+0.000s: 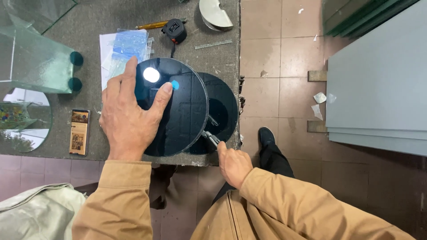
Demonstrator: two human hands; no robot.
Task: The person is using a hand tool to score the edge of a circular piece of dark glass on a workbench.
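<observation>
A round dark glass disc [182,111] lies on a grey felt-covered table [89,26], partly over a second dark disc [224,111] to its right. My left hand [129,115] presses flat on the upper disc's left side, thumb near a small blue dot [175,85]. My right hand [232,164] holds a thin metal tool [211,137] whose tip meets the upper disc's lower right edge.
On the table: a black tape measure [174,30], an amber-handled tool [153,25], clear plastic bags [126,49], a phone [80,132], a glass box [33,58], a round mirror [22,120]. Grey sheets [378,75] lean at right over the tiled floor.
</observation>
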